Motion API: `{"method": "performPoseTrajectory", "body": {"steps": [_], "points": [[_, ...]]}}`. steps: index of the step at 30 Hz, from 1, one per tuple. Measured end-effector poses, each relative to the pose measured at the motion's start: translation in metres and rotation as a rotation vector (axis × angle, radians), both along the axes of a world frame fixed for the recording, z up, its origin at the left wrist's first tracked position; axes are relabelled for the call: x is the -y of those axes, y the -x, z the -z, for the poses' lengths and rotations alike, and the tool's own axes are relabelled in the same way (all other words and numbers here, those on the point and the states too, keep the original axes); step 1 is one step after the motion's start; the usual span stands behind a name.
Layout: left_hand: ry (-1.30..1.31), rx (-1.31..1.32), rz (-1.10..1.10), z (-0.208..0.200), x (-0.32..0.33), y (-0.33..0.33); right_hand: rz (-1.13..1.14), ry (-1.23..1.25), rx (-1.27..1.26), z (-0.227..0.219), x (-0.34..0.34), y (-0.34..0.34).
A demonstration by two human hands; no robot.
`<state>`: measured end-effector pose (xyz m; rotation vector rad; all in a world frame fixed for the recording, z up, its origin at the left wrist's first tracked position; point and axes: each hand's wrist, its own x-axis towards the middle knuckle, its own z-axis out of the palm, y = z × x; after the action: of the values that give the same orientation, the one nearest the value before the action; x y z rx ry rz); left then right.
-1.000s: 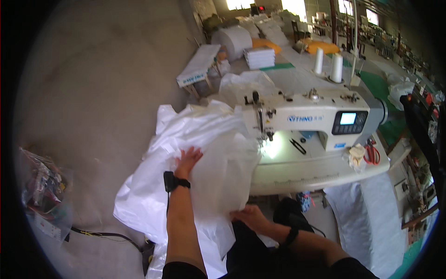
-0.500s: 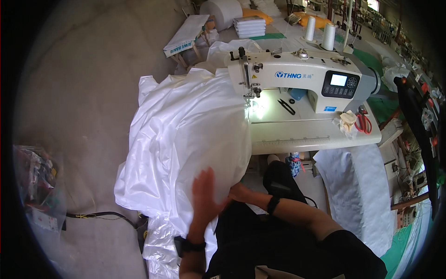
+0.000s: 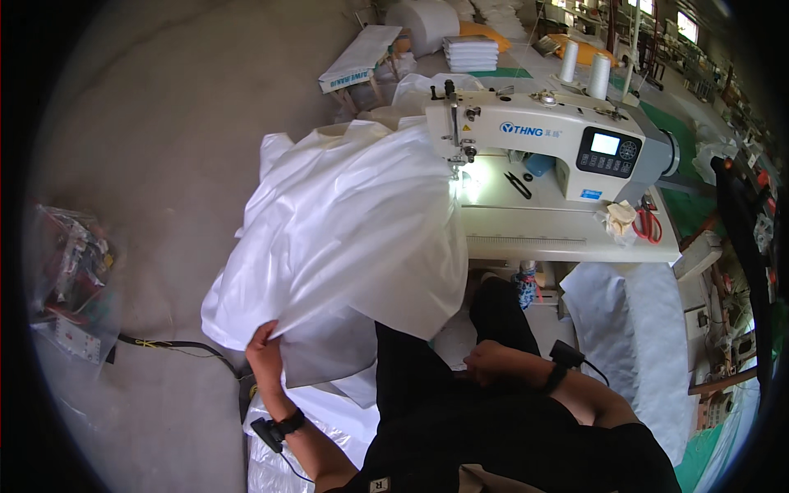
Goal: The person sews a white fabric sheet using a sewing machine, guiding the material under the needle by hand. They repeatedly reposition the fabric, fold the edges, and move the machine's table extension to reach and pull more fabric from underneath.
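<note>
A large sheet of glossy white fabric (image 3: 345,222) drapes off the left end of the sewing machine (image 3: 526,123), its folds hanging toward my lap. At the sheet's lower left edge, my left hand (image 3: 263,352) is closed with thumb and fingers pinching the material. Beneath that raised edge a greyish inner layer (image 3: 329,349) shows. My right hand (image 3: 491,361) rests over my lap, apart from the sheet, with its fingers curled; whether it holds anything is hidden. The machine's lamp lights the needle area, where the fabric's right edge lies.
Black thread snips (image 3: 518,186) and red-handled scissors (image 3: 648,223) lie on the machine table (image 3: 526,226). Two white thread cones (image 3: 599,76) stand behind. Another white sheet (image 3: 629,345) hangs at right. A plastic bag (image 3: 78,263) and black cable (image 3: 177,345) are at left.
My left hand has moved left and taken hold of the fabric's edge, lifting it. My right hand has come away from the sheet, to the right. The view has shifted slightly.
</note>
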<state>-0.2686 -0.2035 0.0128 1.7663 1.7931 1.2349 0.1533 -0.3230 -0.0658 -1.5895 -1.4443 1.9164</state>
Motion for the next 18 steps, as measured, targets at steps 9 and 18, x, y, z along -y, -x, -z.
{"method": "performPoseTrajectory", "body": {"steps": [9,18], "points": [[-0.164,-0.226,0.085,-0.125,0.013,-0.035,0.198,-1.309,0.206,-0.101,-0.036,0.047],[-0.358,-0.404,0.132,-0.150,0.029,-0.058,-0.546,-0.679,0.601,0.013,-0.091,0.064]]}}
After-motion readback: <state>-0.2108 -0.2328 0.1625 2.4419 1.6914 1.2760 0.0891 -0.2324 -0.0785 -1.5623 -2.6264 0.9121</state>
